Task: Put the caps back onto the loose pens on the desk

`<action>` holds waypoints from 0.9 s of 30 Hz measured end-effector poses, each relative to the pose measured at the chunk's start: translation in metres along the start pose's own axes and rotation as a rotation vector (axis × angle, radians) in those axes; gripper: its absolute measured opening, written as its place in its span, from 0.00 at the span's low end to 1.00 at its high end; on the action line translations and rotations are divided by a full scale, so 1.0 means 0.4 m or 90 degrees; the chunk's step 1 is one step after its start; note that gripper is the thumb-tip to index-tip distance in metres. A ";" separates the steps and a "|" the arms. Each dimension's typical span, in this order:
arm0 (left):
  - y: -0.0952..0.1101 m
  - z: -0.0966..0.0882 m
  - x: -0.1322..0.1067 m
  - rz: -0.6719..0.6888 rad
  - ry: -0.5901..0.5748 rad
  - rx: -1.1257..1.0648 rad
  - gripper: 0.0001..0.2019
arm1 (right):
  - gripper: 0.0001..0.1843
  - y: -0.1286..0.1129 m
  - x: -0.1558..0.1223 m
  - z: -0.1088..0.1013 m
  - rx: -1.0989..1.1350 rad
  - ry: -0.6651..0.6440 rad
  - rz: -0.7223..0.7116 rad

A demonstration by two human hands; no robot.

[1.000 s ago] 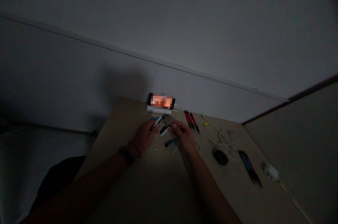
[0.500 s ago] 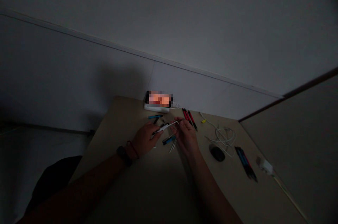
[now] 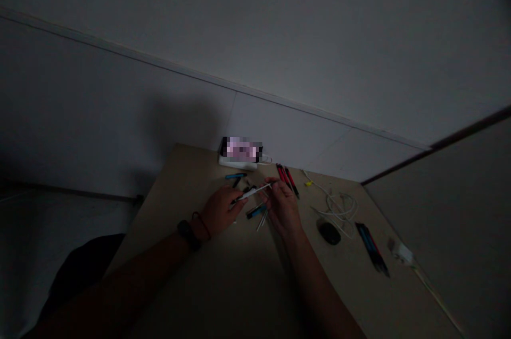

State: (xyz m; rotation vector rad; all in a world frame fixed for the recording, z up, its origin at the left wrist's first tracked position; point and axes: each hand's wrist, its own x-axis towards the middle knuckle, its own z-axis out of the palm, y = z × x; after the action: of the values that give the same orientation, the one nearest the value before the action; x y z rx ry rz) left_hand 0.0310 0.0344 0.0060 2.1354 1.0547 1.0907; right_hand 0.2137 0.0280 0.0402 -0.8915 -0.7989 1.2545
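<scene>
Over the middle of the table, my left hand [image 3: 219, 208] pinches a white pen barrel [image 3: 248, 193] with a dark end by the thumb. A thin white pen refill [image 3: 263, 187] runs from the barrel's far end to my right hand [image 3: 283, 207], whose fingertips are closed on it. Whether the refill sits inside the barrel is too dim to tell. Below the hands lie blue-and-black pen parts [image 3: 255, 212] and several loose white refills [image 3: 262, 221]. A blue pen piece [image 3: 235, 175] and small dark parts are just beyond my left hand.
A lit phone [image 3: 241, 149] leans by the wall on a white block [image 3: 238, 164]. Red pens [image 3: 288, 179] lie beyond my right hand. Farther right are a coiled white cable [image 3: 339, 206], a black mouse [image 3: 329, 232], a row of pens [image 3: 372, 248] and a white plug [image 3: 400, 251].
Both hands keep nearly the same place and grip; the barrel and refill are tilted almost as before. The phone's screen has turned from orange to pale pink.
</scene>
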 end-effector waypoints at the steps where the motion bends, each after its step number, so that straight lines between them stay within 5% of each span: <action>1: 0.000 0.000 -0.001 0.006 0.002 0.000 0.13 | 0.12 -0.001 -0.001 0.002 0.005 0.001 0.005; 27: -0.008 0.004 -0.004 0.026 0.021 -0.020 0.10 | 0.13 0.035 -0.006 0.017 -0.093 -0.014 -0.020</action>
State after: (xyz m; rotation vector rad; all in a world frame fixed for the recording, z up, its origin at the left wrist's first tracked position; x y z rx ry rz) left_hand 0.0305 0.0346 0.0022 2.1291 1.0057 1.1589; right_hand 0.2011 0.0277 0.0308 -0.9802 -0.9289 1.1916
